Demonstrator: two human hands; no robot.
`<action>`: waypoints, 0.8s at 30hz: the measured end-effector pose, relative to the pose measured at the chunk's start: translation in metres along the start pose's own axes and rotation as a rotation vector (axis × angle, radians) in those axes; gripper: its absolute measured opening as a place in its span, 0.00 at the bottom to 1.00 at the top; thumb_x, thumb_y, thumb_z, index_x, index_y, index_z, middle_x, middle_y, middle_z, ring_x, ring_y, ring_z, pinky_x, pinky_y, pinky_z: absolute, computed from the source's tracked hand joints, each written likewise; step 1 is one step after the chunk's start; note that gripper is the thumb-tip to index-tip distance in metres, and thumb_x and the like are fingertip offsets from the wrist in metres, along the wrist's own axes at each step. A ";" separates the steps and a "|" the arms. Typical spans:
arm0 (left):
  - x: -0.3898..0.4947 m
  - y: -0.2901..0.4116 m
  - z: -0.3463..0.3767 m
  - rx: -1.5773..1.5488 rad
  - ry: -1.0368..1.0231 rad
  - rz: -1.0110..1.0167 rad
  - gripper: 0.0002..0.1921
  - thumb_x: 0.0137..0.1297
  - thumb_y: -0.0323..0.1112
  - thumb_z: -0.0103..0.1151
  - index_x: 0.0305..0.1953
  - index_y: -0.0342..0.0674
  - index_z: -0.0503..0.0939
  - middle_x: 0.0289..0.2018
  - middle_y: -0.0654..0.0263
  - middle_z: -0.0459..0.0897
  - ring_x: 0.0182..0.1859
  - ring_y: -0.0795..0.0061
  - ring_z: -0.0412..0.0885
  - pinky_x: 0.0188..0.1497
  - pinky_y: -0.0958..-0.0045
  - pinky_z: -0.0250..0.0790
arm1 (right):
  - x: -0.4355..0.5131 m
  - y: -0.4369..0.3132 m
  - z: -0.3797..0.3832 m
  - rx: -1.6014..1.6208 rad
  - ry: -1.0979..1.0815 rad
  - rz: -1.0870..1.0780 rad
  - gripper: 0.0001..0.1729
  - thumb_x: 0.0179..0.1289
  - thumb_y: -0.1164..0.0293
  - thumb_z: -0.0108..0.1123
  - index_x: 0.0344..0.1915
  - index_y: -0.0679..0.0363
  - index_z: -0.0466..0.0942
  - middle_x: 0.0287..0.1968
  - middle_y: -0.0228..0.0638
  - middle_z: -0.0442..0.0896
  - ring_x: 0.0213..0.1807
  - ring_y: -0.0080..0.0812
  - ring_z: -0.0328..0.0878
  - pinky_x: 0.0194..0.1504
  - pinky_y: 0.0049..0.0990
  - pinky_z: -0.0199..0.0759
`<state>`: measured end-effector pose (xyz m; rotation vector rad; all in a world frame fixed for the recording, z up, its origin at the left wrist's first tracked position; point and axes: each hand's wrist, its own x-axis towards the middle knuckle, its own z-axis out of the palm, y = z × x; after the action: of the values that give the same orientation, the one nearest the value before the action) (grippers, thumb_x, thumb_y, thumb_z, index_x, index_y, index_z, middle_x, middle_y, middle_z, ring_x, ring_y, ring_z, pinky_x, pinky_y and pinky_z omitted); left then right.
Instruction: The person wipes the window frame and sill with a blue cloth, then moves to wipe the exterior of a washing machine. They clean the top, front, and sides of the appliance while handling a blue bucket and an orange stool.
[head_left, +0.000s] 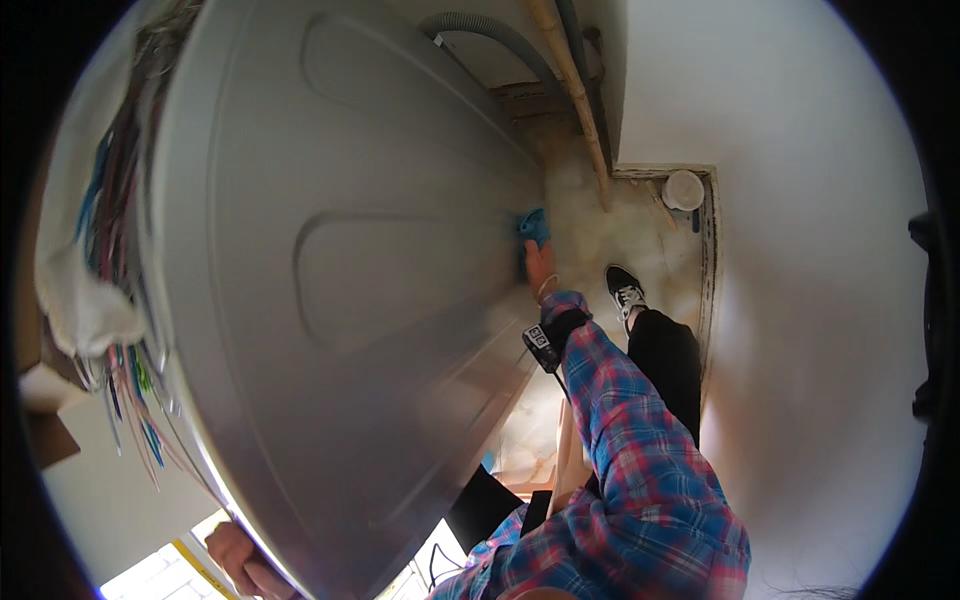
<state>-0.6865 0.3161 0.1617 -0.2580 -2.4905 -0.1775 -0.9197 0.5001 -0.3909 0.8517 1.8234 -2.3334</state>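
Note:
A large grey metal appliance, its side panel (360, 277) pressed with shallow outlines, fills the left and middle of the view. My right hand (540, 264), at the end of a plaid sleeve with a strapped device on the wrist, holds a blue cloth (533, 227) against the low part of this panel. At the bottom left, my left hand (244, 559) rests at the appliance's upper edge, fingers bent; its grip is partly hidden. A bundle of coloured wires or cords (135, 375) with whitish fabric hangs along the top edge.
A bamboo pole (574, 82) and a grey corrugated hose (487, 30) stand behind the appliance. A white round tub (682, 190) sits in the floor corner beside a thin stick (660, 204). A white wall (810, 300) rises close on the right. My black shoe (625, 289) is on the marbled floor.

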 end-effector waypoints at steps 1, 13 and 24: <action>-0.005 -0.001 -0.009 -0.005 0.017 -0.006 0.08 0.58 0.28 0.45 0.34 0.35 0.75 0.33 0.57 0.74 0.36 0.62 0.72 0.41 0.59 0.69 | 0.006 0.013 -0.002 -0.104 0.010 0.115 0.29 0.65 0.57 0.52 0.57 0.68 0.73 0.51 0.54 0.81 0.54 0.56 0.76 0.58 0.39 0.66; 0.019 -0.003 0.002 0.158 -0.137 0.147 0.09 0.62 0.35 0.45 0.31 0.39 0.74 0.32 0.58 0.74 0.36 0.64 0.71 0.39 0.64 0.65 | -0.021 -0.013 -0.014 -0.379 0.069 0.087 0.28 0.60 0.54 0.58 0.46 0.70 0.79 0.44 0.64 0.81 0.50 0.60 0.78 0.49 0.44 0.72; 0.058 -0.019 0.117 -0.224 -0.108 -0.067 0.08 0.60 0.23 0.48 0.34 0.30 0.80 0.34 0.55 0.80 0.38 0.61 0.78 0.44 0.67 0.69 | -0.096 -0.250 0.011 0.039 -0.108 -0.472 0.23 0.56 0.57 0.66 0.31 0.70 0.75 0.32 0.57 0.78 0.35 0.58 0.76 0.38 0.44 0.69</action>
<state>-0.8035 0.3274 0.1017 -0.2839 -2.5886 -0.4841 -0.9358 0.5379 -0.1261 0.3077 2.1227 -2.6181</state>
